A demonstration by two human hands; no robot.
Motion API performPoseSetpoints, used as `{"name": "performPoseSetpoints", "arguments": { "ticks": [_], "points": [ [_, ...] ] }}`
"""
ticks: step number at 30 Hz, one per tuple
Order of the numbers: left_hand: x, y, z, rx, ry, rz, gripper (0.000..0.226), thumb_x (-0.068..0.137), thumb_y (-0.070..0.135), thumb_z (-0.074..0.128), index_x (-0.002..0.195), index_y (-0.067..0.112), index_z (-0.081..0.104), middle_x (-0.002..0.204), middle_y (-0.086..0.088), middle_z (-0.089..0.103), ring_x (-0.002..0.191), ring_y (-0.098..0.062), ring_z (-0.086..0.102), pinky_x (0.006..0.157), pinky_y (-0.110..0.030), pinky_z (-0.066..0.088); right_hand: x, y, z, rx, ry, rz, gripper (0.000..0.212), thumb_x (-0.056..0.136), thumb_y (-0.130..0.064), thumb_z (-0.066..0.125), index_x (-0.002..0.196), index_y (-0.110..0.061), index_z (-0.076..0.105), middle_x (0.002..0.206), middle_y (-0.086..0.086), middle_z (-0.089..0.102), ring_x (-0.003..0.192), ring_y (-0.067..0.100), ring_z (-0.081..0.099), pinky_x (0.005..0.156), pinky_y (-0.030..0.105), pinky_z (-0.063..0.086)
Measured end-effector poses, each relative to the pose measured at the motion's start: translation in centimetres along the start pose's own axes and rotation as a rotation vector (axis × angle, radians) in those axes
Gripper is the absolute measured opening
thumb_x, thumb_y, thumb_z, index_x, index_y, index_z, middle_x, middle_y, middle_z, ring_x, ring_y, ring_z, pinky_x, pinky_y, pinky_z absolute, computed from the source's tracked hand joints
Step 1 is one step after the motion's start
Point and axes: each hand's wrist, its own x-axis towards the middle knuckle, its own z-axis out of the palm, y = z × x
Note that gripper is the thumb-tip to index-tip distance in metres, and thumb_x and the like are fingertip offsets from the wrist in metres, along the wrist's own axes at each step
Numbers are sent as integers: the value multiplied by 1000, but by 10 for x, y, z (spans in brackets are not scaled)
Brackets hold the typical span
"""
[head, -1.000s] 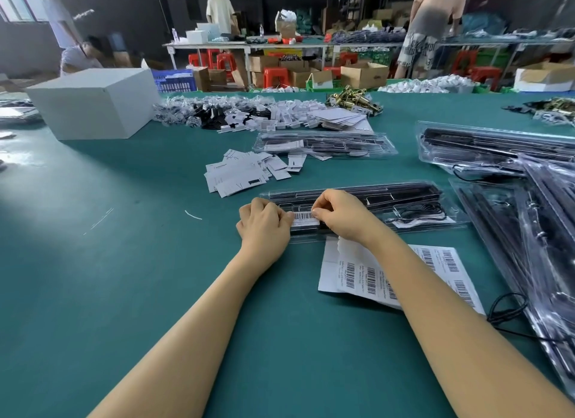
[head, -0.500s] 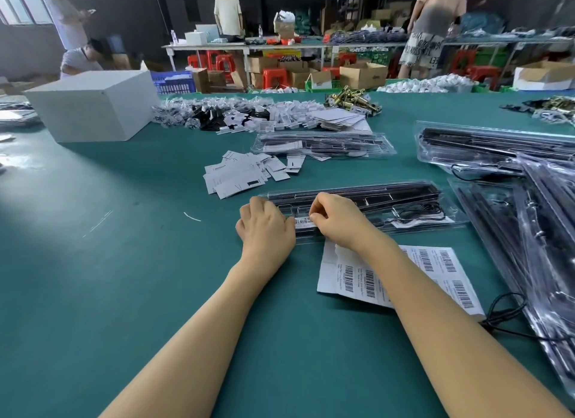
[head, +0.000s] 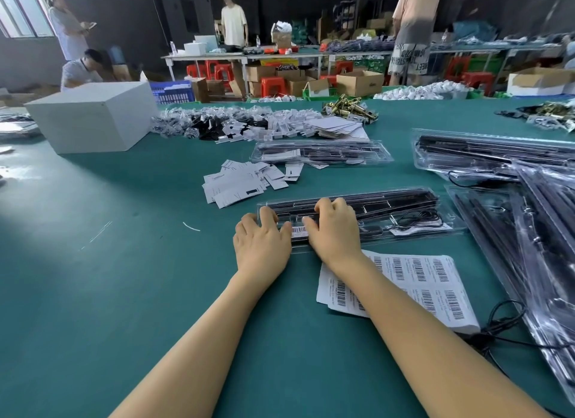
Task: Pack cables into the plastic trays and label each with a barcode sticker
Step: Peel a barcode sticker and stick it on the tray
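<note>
A clear plastic tray (head: 407, 213) with black cables inside lies crosswise on the green table in front of me. A small barcode sticker (head: 298, 230) is stuck near its left end, showing between my two thumbs. My left hand (head: 261, 241) rests on the tray's left end with its fingers laid over the top. My right hand (head: 334, 227) presses flat on the tray just right of the sticker, fingers spread toward the far edge. A sheet of barcode stickers (head: 426, 280) lies under my right forearm.
Stacked clear trays (head: 535, 218) fill the right side, with another tray (head: 323, 153) behind. White paper cards (head: 245, 184) lie left of centre, and a white box (head: 93, 115) stands far left. A loose black cable (head: 504, 324) lies near right. People stand at tables behind.
Both hands have gone from pinching the sticker at the tray's left end to lying spread on top of the tray. The sticker now sits flat on it.
</note>
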Motion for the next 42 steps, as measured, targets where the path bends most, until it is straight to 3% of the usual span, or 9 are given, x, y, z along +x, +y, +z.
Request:
{"name": "performPoseSetpoints", "arguments": {
  "ticks": [4, 11, 16, 19, 25, 28, 31, 35, 42],
  "points": [
    [1, 0, -2, -22, -5, -20, 29, 97, 37, 43, 115, 15, 43, 125, -11, 44, 121, -31, 36, 100, -37, 26, -3, 5, -5, -114, 81, -10, 28, 95, -34, 53, 111, -11, 56, 108, 8, 51, 103, 27, 44, 80, 32, 33],
    [2, -1, -3, 10, -16, -23, 28, 99, 35, 37, 114, 13, 44, 128, -7, 49, 121, -28, 35, 98, -36, 26, -7, 16, -9, -185, 50, 182, 35, 95, -41, 45, 117, -15, 53, 124, 7, 49, 120, 27, 42, 109, 47, 24],
    [4, -3, -4, 9, -44, -34, 62, 92, 62, 40, 131, 14, 39, 138, -5, 44, 130, -28, 31, 104, -37, 24, -6, 21, -14, -108, 89, 199, 26, 96, -27, 48, 117, -13, 53, 120, 6, 52, 113, 24, 46, 97, 37, 31],
    [5, -5, -6, -41, -33, -18, 66, 88, 59, 50, 138, 18, 34, 136, -6, 47, 131, -29, 32, 105, -39, 25, -4, 25, -20, -92, 30, 205, 25, 95, -24, 50, 118, -13, 53, 120, 6, 53, 112, 25, 47, 94, 37, 34],
    [12, -19, -20, -819, 15, -74, 33, 90, 15, 61, 110, 41, 53, 122, 0, 58, 97, -11, 57, 85, -29, 42, 5, 23, -34, -153, -100, 153, 35, 97, -39, 44, 121, -14, 49, 124, 8, 51, 113, 28, 47, 94, 39, 36],
    [17, -22, -29, -1412, -46, -275, 46, 83, -9, 63, 116, 24, 57, 116, -13, 60, 91, -25, 68, 73, -27, 53, 8, 20, -47, -148, -230, 128, 52, 96, -55, 38, 126, -14, 45, 131, 11, 45, 117, 29, 44, 99, 42, 35],
    [22, -18, -32, -1688, -111, -436, 38, 85, -11, 59, 119, 2, 51, 89, -18, 71, 78, -23, 72, 61, -21, 56, 10, 18, -68, 10, -417, 132, 87, 75, -78, 50, 139, -21, 36, 145, 9, 31, 132, 31, 32, 109, 47, 32],
    [21, -14, -36, -1821, -253, -536, 8, 88, -4, 56, 93, -8, 60, 81, -17, 72, 68, -17, 72, 59, -19, 57, 6, 13, -79, -192, -643, 32, 115, 63, -63, 77, 151, -34, 8, 159, 3, -1, 146, 36, -6, 113, 62, 6],
    [17, -14, -42, -2041, -383, -429, 21, 81, 9, 60, 95, -5, 66, 104, -18, 70, 88, -22, 72, 72, -28, 60, -1, -7, -62, -442, -148, -76, 67, 85, -13, 62, 140, -18, 26, 130, 12, 48, 112, 35, 51, 89, 42, 41]
  ]
}}
